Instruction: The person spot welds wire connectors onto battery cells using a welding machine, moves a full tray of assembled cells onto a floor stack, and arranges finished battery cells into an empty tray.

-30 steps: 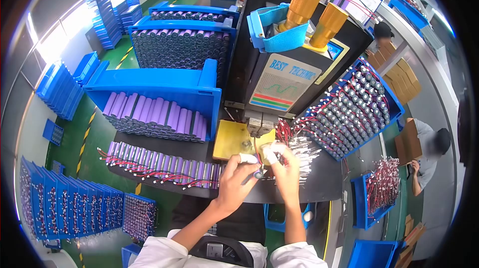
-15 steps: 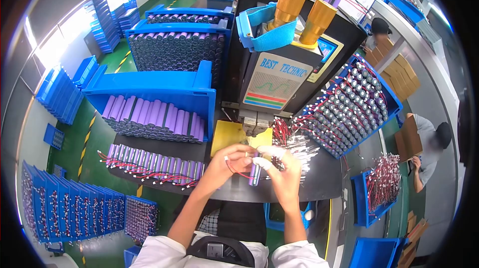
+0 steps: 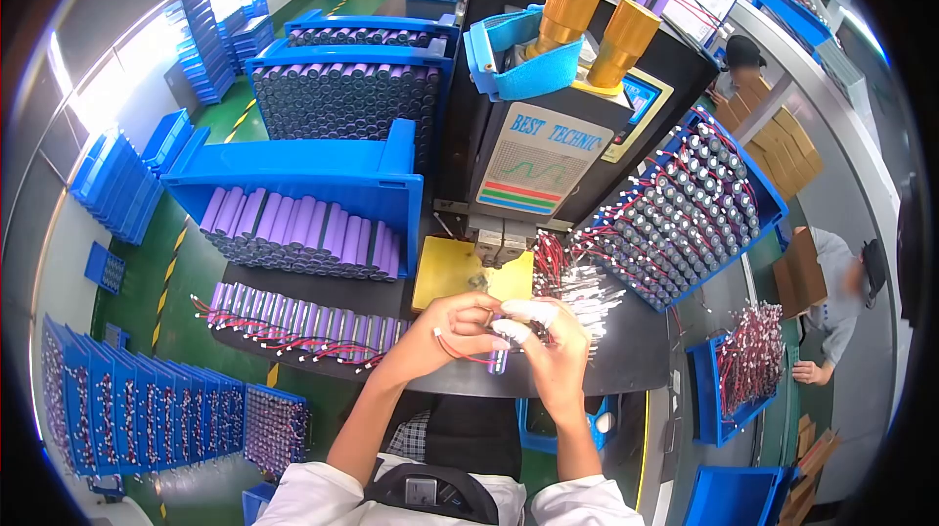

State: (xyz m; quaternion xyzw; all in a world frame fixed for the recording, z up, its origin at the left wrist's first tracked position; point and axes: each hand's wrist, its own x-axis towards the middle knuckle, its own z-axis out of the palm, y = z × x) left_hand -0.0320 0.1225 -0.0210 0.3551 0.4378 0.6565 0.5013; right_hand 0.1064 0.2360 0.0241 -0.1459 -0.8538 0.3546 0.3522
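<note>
My right hand point(image 3: 554, 350), with white covers on its fingertips, is closed round a purple battery cell point(image 3: 498, 362) that points down between my hands. My left hand point(image 3: 445, 335) pinches at the cell's upper end. From there a red wire lead point(image 3: 460, 352) with a small white connector loops over the left fingers. The exact pinch point is hidden by my fingers. Just beyond my hands lies the yellow plate point(image 3: 445, 272) below the spot welder's head point(image 3: 501, 244).
At left a row of wired cells point(image 3: 303, 325) lies before a blue bin point(image 3: 303, 162) of purple cells. Loose leads point(image 3: 587, 301) are heaped right of my hands, near a blue tray point(image 3: 780, 195) of wired cells. A co-worker point(image 3: 839, 276) is at far right.
Both hands have drawn slightly closer to me, off the yellow plate's near edge, with the cell still held. The co-worker's arm at right has reached down and the body has shifted.
</note>
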